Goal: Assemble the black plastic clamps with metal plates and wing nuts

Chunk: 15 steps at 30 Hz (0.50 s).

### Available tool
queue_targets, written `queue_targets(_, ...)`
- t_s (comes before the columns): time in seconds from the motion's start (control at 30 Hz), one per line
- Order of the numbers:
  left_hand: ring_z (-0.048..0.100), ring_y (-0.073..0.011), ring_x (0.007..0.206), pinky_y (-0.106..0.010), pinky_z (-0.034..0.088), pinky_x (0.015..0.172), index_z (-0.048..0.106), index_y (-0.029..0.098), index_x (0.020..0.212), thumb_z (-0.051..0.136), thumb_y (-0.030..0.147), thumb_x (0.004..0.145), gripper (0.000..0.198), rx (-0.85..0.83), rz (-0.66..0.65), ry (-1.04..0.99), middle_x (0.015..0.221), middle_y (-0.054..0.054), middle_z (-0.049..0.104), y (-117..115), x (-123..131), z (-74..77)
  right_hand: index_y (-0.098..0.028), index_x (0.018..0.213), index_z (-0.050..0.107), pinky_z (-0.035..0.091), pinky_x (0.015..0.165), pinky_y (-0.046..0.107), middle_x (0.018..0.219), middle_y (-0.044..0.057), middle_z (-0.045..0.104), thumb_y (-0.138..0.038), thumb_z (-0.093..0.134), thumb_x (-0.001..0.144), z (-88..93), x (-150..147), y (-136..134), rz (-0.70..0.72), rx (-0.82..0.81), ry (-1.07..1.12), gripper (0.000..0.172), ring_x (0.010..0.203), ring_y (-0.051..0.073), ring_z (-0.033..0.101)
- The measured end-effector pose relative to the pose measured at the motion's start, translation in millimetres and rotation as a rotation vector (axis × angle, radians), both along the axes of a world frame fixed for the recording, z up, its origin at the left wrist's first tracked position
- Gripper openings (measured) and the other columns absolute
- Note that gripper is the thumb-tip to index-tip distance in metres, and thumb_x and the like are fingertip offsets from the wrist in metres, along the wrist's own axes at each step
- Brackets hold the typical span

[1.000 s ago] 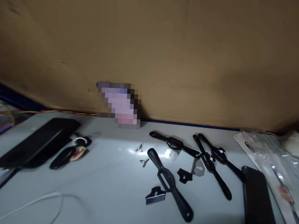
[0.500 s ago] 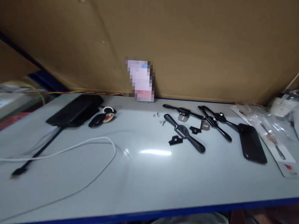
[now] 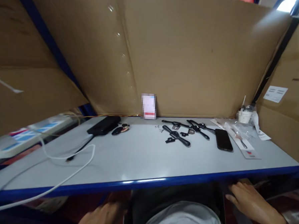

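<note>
My left hand (image 3: 101, 217) is low in the view, left of my lap and below the table edge. It is smeared by motion, and its fingers do not show clearly. To the right of my lap, my right hand (image 3: 244, 197) hangs below the table edge, thumb apart from the bent fingers; I see nothing held in it. Both hands are away from the black spokeshaves on the table. One spokeshave body (image 3: 176, 135) lies in front, near small black cap plates (image 3: 170, 140), metal blades (image 3: 175, 127) and tiny wing screws (image 3: 161, 130). Other spokeshaves (image 3: 198, 129) lie behind it, overlapping.
A black phone (image 3: 224, 140) lies beside a carded tool in plastic packaging (image 3: 241, 143). Left are a black device with a cable (image 3: 105, 125), keys with a fob (image 3: 117, 130) and a white cord (image 3: 93, 154). A blurred-out upright screen (image 3: 149, 106) leans on the cardboard wall (image 3: 182, 60).
The view has pulled back and tilted up, so the table looks smaller and more wall shows. Both my hands have come into view below the table edge. The things on the table have not moved.
</note>
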<state>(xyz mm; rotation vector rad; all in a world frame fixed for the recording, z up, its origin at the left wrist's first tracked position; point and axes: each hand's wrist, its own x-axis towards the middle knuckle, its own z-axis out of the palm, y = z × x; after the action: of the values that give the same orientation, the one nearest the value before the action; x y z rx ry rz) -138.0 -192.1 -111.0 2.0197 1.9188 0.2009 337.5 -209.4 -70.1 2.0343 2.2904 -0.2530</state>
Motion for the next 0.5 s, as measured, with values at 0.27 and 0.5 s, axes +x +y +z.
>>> queue_targets(0.27,0.061,-0.0182,0.068,-0.028,0.042,0.067,0.062,0.022,0.087,0.043,0.040,0.098,0.028,0.381,-0.525,-0.139,0.075,-0.003,0.066,107.0,81.2,139.9,-0.018,0.096,0.074,0.038,0.067,0.028,0.084,0.010,0.074,-0.032,0.047,0.102,149.8,-80.6,102.6,0.233,0.408,0.047,0.031,0.079,0.023,0.069)
queue_targets(0.5,0.061,-0.0263,0.111,-0.038,0.048,0.097,0.066,0.017,0.115,0.051,0.003,0.072,0.048,0.614,-0.553,0.040,0.121,-0.013,0.066,260.7,105.9,123.2,-0.014,0.102,0.078,0.042,0.074,0.026,0.100,0.016,0.076,-0.019,0.060,0.091,125.0,-119.8,226.7,0.260,0.230,0.014,0.022,0.095,0.024,0.070)
